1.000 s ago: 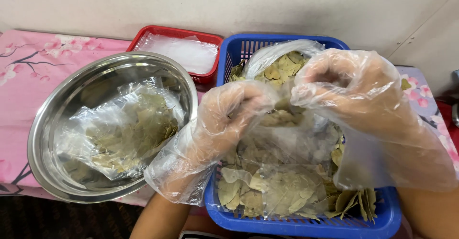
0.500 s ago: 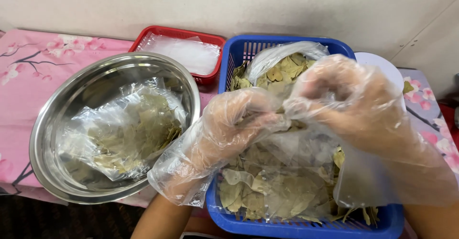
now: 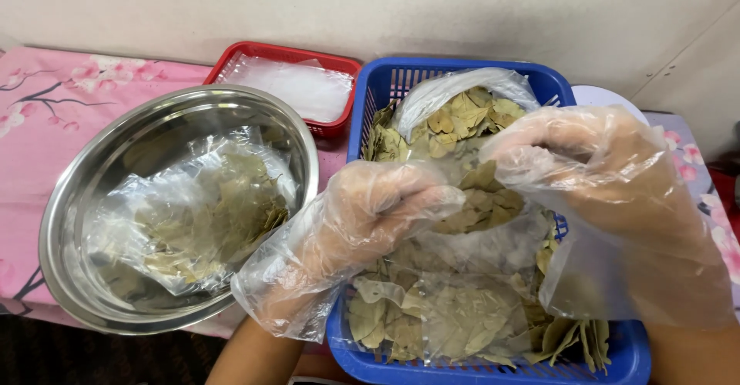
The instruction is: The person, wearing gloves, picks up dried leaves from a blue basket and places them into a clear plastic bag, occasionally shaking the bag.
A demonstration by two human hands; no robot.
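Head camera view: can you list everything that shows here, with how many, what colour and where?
blue basket: one, blue plastic, centre right, holding dried leaves
dried leaves: many, olive green, loose and in clear bags inside the blue basket
clear bag: one, see-through, part filled with leaves, between both hands above the basket
metal bowl: one, silver, on the left
bag of leaves: one, clear with green leaves, lying in the metal bowl
red basket: one, red, behind the bowl, with clear plastic inside
tablecloth: one, pink with blossom print, under everything
left hand: one, in a clear plastic glove, pinching the bag
right hand: one, clear plastic glove, gripping the bag
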